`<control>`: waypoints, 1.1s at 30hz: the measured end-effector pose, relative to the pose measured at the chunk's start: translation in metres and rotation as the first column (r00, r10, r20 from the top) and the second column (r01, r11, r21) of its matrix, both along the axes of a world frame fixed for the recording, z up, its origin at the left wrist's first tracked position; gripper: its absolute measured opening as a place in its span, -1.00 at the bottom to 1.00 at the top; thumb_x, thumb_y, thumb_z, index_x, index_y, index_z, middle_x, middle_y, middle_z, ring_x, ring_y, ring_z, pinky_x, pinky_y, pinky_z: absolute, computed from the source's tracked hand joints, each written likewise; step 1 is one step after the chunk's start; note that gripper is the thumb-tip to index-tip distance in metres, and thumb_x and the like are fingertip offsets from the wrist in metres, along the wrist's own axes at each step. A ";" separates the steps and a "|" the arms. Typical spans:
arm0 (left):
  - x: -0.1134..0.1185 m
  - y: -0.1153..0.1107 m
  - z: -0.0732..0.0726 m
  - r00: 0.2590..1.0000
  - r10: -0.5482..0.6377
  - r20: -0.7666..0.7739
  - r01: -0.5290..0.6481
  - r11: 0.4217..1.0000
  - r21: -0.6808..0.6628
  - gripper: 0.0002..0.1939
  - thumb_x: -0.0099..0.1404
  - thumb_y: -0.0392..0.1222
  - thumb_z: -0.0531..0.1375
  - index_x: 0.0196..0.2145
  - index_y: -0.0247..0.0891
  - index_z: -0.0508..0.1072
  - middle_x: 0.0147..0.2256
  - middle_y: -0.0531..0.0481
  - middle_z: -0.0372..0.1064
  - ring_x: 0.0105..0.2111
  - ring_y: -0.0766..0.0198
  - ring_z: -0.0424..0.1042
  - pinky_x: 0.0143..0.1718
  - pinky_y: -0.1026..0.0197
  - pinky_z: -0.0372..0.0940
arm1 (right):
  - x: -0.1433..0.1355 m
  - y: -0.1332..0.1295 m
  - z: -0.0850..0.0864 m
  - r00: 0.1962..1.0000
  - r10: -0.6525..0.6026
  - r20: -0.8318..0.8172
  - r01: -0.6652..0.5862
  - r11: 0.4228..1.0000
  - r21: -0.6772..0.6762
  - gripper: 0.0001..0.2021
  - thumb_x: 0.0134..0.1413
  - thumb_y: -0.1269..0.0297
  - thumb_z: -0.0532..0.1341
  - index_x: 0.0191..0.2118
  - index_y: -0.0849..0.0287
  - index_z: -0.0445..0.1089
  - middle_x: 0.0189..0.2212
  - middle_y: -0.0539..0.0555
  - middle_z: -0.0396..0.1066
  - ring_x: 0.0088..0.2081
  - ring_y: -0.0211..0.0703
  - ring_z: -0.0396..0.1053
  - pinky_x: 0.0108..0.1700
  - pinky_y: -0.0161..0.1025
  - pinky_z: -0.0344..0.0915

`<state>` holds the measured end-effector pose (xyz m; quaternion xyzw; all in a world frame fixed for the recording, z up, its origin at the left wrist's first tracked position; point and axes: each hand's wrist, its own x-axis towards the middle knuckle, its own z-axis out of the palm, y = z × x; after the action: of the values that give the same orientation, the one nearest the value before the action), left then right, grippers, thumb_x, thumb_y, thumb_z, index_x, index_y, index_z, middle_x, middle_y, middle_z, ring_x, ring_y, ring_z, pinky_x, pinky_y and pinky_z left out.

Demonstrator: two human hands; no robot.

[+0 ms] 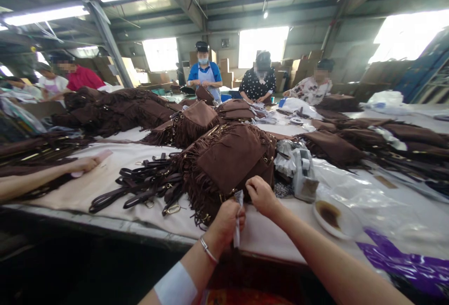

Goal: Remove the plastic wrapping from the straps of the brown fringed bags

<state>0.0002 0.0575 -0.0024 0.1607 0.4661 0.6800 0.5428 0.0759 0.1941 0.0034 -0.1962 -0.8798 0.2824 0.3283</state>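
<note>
A pile of brown fringed bags (pixel 233 157) lies on the pale-covered table in front of me. My left hand (pixel 229 218), with a bracelet at the wrist, is closed around a thin greyish-white strip (pixel 237 237) at the pile's near edge. Just to its right, my right hand (pixel 261 195) is closed against the lower corner of the front bag; what its fingers pinch, if anything, is too small to make out. Dark straps with metal clips (pixel 149 183) lie left of the bags.
To the right are a tape dispenser (pixel 305 174), a white dish with brown liquid (pixel 333 218), clear plastic and a purple bag (pixel 410 258). Another person's hand (pixel 86 164) reaches in from the left. Several people work across the table near more brown bags.
</note>
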 end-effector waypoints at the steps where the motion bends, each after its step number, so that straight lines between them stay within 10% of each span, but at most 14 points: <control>1: 0.003 0.001 -0.001 0.997 0.038 -0.066 -0.039 0.999 -0.005 -0.88 0.04 -0.21 0.15 -0.43 -0.22 0.25 -0.63 0.22 0.02 -0.69 0.47 -0.05 -0.66 0.38 -0.13 | -0.001 0.002 -0.001 1.000 0.025 -0.015 -0.026 0.997 -0.066 -0.84 0.17 0.37 0.06 -0.39 0.16 0.34 -0.42 0.05 0.34 -0.33 -0.15 0.32 -0.21 -0.23 0.26; 5: 0.008 0.007 -0.007 0.923 0.176 -0.344 -0.195 0.981 -0.021 -0.90 0.09 -0.23 0.18 -0.40 -0.30 0.40 -0.56 0.09 0.27 -0.60 0.40 0.16 -0.57 0.34 0.02 | -0.002 0.002 0.005 0.988 0.157 -0.010 -0.155 0.965 -0.211 -0.82 0.17 0.31 0.09 -0.24 0.16 0.44 -0.36 0.04 0.43 -0.31 -0.18 0.37 -0.20 -0.24 0.31; 16: 0.006 0.005 -0.010 0.691 0.429 -0.582 -0.490 0.870 0.059 -0.90 0.07 -0.39 0.23 -0.42 -0.27 0.52 -0.46 -0.02 0.40 -0.41 0.24 0.28 -0.34 0.28 0.10 | 0.001 -0.007 0.022 0.955 0.289 0.063 -0.293 0.955 0.054 -0.89 0.02 0.41 0.25 -0.30 0.12 0.51 -0.30 0.07 0.41 -0.24 -0.14 0.37 -0.14 -0.21 0.30; 22: 0.007 0.004 -0.013 0.692 0.457 -0.559 -0.509 0.858 0.070 -0.87 0.04 -0.38 0.25 -0.40 -0.25 0.50 -0.42 -0.02 0.41 -0.38 0.25 0.30 -0.34 0.30 0.12 | 0.002 -0.011 0.025 0.950 0.289 0.123 -0.309 0.928 0.210 -0.90 0.09 0.38 0.22 -0.37 0.11 0.49 -0.27 0.10 0.43 -0.20 -0.10 0.36 -0.09 -0.16 0.27; 33: 0.032 0.006 -0.023 0.923 0.344 -0.170 -0.358 0.932 -0.057 -0.82 0.12 -0.13 0.26 -0.39 -0.31 0.44 -0.48 0.00 0.34 -0.53 0.33 0.26 -0.51 0.29 0.12 | -0.004 -0.025 0.031 0.923 0.265 0.279 -0.362 0.842 0.399 -0.82 0.27 0.37 0.06 -0.28 0.15 0.40 -0.24 0.13 0.48 -0.18 -0.11 0.39 -0.11 -0.18 0.14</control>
<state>0.0319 0.0635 -0.0257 0.1040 0.5579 0.7303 0.3803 0.0715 0.1686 0.0348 0.0022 -0.9707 0.1021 0.2174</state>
